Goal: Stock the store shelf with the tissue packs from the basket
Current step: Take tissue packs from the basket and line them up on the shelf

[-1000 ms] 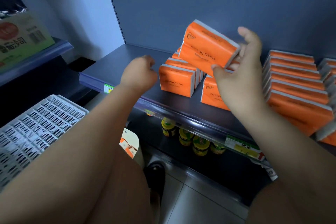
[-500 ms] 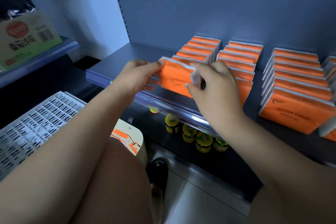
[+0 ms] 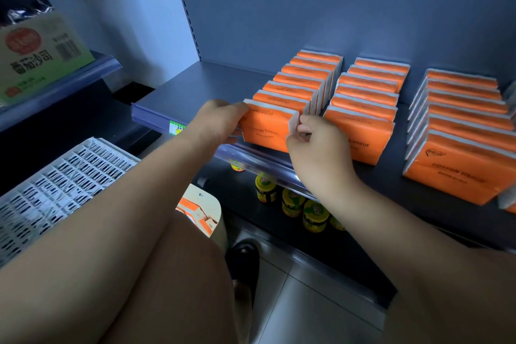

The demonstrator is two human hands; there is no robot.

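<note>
Tissue pack, upright at the front of the leftmost row on the shelf, pinched at both ends by left hand and right hand; probably light, soft, slick-wrapped, best gripped by ends.

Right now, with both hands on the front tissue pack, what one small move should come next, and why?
Probably ease the front tissue pack back flush against the left row, then let go. The left hand and right hand grip its ends, and it stands upright at the front lip of the shelf, at the head of that row.
</note>
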